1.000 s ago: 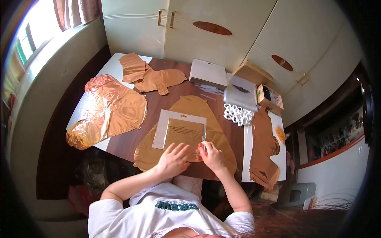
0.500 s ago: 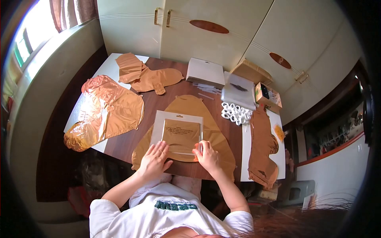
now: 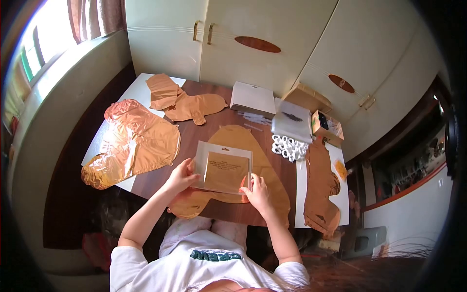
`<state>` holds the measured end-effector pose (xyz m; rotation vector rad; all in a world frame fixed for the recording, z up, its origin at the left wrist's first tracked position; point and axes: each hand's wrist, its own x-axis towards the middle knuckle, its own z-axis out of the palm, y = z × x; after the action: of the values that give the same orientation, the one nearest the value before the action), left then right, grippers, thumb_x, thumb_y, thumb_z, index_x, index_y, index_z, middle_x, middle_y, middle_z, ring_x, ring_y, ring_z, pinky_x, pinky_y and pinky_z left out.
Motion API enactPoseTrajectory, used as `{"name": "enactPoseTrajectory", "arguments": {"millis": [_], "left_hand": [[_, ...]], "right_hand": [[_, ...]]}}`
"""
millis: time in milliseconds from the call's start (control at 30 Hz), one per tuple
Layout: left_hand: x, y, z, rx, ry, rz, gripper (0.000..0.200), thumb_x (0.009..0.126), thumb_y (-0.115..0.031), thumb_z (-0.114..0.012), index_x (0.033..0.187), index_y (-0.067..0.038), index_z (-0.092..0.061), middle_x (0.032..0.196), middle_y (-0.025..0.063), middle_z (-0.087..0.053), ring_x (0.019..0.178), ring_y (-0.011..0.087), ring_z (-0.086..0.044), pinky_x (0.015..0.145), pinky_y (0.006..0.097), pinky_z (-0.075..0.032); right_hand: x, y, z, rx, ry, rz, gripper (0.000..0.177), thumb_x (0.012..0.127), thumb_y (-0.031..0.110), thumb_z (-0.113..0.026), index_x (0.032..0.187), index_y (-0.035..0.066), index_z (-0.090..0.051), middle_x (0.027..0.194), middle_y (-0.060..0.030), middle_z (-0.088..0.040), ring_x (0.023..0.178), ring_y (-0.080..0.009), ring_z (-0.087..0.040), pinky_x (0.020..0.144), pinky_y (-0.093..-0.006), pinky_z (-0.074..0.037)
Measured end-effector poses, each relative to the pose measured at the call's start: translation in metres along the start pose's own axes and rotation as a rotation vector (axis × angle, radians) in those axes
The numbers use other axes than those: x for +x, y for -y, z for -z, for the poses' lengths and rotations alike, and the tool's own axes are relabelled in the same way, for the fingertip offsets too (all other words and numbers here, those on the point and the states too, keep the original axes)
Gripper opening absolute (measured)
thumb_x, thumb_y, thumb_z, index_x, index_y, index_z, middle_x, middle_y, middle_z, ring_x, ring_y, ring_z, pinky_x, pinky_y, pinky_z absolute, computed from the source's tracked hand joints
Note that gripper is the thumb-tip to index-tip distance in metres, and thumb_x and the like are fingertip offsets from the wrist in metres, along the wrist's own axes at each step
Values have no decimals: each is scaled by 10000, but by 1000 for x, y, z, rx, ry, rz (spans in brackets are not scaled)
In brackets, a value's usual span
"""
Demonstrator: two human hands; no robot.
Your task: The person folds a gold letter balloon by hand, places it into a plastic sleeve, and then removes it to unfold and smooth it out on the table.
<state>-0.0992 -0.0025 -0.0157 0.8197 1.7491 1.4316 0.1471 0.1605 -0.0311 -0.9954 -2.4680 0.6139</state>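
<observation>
A clear plastic packet (image 3: pixel 200 163) with a hang hole holds a folded brown sheet (image 3: pixel 226 174) printed with dark lines of text. My left hand (image 3: pixel 185 175) grips the packet's left edge. On the opposite side, my right hand (image 3: pixel 258 191) pinches the lower right edge, where a small orange-red piece (image 3: pixel 243 184) shows beside the fingers. The packet is tilted a little above a large flat gold foil balloon (image 3: pixel 237 134), which lies on the brown table and is partly hidden by the packet and my hands.
Shiny copper foil (image 3: pixel 146 138) lies at left, with more brown foil (image 3: pixel 199 104) behind it and a foil shape (image 3: pixel 320 190) at right. Along the back are a white box (image 3: pixel 253 99), white sticks (image 3: pixel 254 118), plastic bags (image 3: pixel 291 117), white rings (image 3: pixel 289 147) and a small box (image 3: pixel 333 123).
My left hand has gone from lying flat at the packet's lower left to gripping its left edge. The packet has shifted slightly right and turned a little. My right hand keeps its hold.
</observation>
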Motion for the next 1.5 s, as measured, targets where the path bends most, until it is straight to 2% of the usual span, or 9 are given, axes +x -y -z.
{"name": "enactPoseTrajectory", "arguments": {"millis": [267,400,533,833,933,1067,1133,1300,1500], "left_hand": [[14,-21,5,-167,279,-30,323,913,-18,-539,1227,-50,-473,1063,61,-617,965,104,-560,834,272,-460],[-1,-13,-3,-359,244,-46,294,922,-6,-523,1207,-60,-477,1061,57,-614,983,110,-563,856,268,-450],[-14,-9,-6,-435,174,0,288,936,3,-484,1218,-53,-463,1051,66,-600,962,126,-562,830,271,-458],[-21,2,-5,-716,152,-32,308,895,7,-506,1192,-65,-468,1066,66,-584,987,140,-552,861,310,-460],[-21,3,-3,-825,191,-47,374,861,18,-504,1219,-77,-451,1148,75,-545,1061,176,-526,919,362,-436],[-24,-9,-4,-772,285,-92,493,848,-6,-513,1317,-103,-395,1310,85,-459,1188,212,-465,985,389,-385],[-26,-19,-4,-700,241,-117,536,852,-26,-524,1356,-112,-365,1360,87,-428,1241,217,-430,1004,387,-367],[-27,-22,0,-592,133,-182,563,863,-54,-550,1382,-111,-340,1386,97,-412,1299,211,-381,1032,364,-339],[-27,-10,0,-586,171,-182,583,854,-44,-590,1378,-110,-342,1397,99,-403,1323,213,-363,1040,343,-328]], "right_hand": [[9,-13,11,356,-188,15,537,759,147,-755,1198,14,-477,936,-134,-584,871,-253,-617,730,-374,-517],[17,3,36,840,88,-182,224,801,62,-664,996,4,-571,826,-51,-642,692,-128,-627,633,-278,-516],[17,28,59,451,47,-117,141,740,94,-633,851,17,-590,707,-98,-641,652,-155,-638,597,-318,-505],[15,52,83,311,236,-55,141,811,32,-600,938,-22,-629,756,-14,-649,682,-68,-597,620,-233,-489],[14,43,82,818,238,-37,133,847,28,-608,969,-21,-627,845,-5,-651,730,-64,-592,654,-223,-487],[18,60,119,473,-42,118,143,834,76,-658,949,-9,-656,747,-39,-630,646,-74,-572,598,-227,-463],[20,91,154,207,-208,326,116,794,68,-673,903,27,-675,734,-69,-639,644,-187,-572,570,-295,-470],[36,111,173,-42,-128,558,140,794,127,-689,911,51,-677,769,-85,-656,696,-248,-594,614,-342,-485],[34,107,161,-65,-203,478,127,796,113,-677,917,75,-666,784,-64,-652,723,-244,-595,637,-349,-489]]}}
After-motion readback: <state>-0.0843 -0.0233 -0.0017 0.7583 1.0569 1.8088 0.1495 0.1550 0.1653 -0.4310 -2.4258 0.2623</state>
